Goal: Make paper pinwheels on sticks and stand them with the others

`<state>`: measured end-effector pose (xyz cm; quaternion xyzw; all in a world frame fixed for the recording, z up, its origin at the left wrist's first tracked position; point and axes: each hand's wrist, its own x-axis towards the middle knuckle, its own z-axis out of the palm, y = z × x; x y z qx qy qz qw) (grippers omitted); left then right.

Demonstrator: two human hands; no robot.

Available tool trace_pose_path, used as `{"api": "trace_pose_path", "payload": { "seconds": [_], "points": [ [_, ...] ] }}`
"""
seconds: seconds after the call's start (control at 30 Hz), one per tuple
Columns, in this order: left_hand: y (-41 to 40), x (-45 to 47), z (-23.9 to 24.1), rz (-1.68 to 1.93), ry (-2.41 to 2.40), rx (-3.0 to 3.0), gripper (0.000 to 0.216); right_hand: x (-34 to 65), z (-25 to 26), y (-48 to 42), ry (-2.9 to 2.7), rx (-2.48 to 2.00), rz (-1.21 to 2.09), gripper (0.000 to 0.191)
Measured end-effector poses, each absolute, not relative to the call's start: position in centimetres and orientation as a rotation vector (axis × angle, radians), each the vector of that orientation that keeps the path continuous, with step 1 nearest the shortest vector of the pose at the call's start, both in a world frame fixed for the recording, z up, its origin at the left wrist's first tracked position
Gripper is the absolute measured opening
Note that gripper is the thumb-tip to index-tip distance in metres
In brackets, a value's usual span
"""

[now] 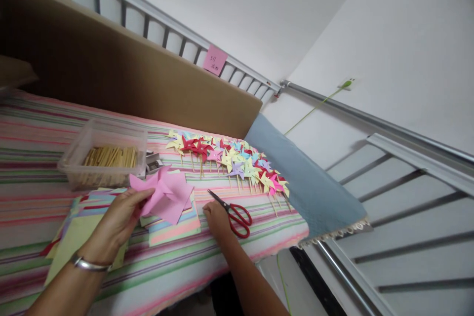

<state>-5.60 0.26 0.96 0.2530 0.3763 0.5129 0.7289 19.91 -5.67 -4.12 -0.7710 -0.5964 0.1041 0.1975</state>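
Note:
My left hand [124, 212], with a metal bracelet at the wrist, pinches a pink paper pinwheel [157, 190] with folded blades. Below and beside it, pink paper [179, 205] lies over a stack of coloured paper squares [174, 234]. My right hand [217, 218] is closed low over the striped cloth, to the right of that stack. Whatever its fingers may hold is too small or hidden to make out. Right beside this hand lie scissors [237, 219] with red handles, their blades pointing up and left.
Finished pinwheels on sticks [233, 158] lie in a row at the back right. A clear plastic box [105, 173] holds many short wooden sticks, with a small grey box [152, 162] beside it. More paper sheets [79, 232] lie under my left forearm. A cardboard panel [148, 79] stands behind.

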Motion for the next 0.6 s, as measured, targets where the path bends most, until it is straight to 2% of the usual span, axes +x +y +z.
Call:
{"api": "trace_pose_path", "payload": {
  "seconds": [0.13,0.27,0.43,0.6],
  "points": [
    [-0.2,-5.4,1.5,1.110,0.794,0.572,0.014,19.5,-3.4,-5.6,-1.603,-2.137,0.299,0.020],
    [-0.4,-5.4,1.7,1.109,0.769,0.577,0.013,17.8,-0.8,-5.8,-1.543,-2.031,0.341,0.015],
    [-0.6,-5.2,1.6,1.121,0.818,0.651,0.018,12.9,4.7,-6.5,-1.438,-1.645,0.563,0.011],
    [-0.9,-4.7,1.8,1.156,0.831,0.691,0.015,9.0,7.0,-5.9,-1.525,-1.459,0.532,0.009]
  ]
}}
